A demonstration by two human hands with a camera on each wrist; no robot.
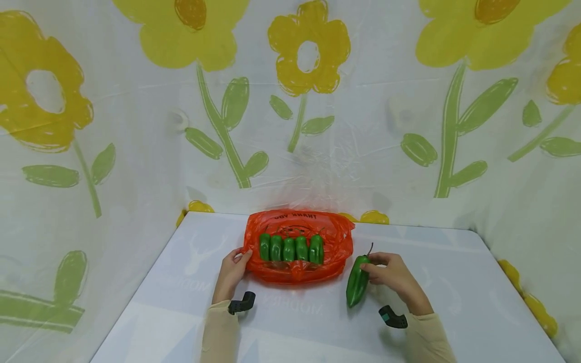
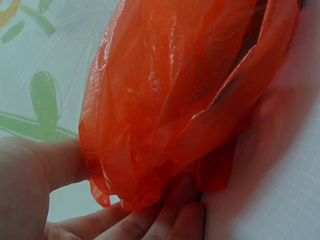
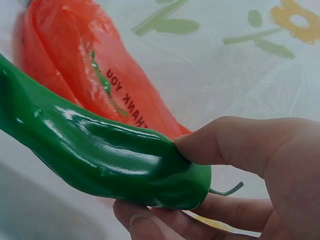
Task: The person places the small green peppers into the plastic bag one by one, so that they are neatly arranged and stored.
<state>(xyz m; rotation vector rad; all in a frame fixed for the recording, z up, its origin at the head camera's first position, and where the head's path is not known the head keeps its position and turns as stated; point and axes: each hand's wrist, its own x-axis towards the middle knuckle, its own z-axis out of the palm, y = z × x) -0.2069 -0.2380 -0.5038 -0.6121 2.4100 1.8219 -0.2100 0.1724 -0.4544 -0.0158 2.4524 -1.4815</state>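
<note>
A red plastic bag point(image 1: 297, 275) with dark "THANK YOU" print lies spread on the table, and several green peppers point(image 1: 289, 249) stand side by side in its opening. My left hand point(image 1: 232, 272) pinches the bag's left edge between thumb and fingers; the left wrist view shows the crumpled film point(image 2: 145, 115) between them. To the right of the bag, my right hand point(image 1: 391, 275) holds another green pepper point(image 1: 357, 281) near its stem end, tip pointing down toward me. In the right wrist view the thumb presses this glossy pepper point(image 3: 115, 155) from one side, fingertips from the other.
The white table point(image 1: 290, 327) carries faint pale prints. Behind it and at both sides hangs a white curtain point(image 1: 363, 166) with yellow flowers and green leaves. The bag lies close to the table's back edge.
</note>
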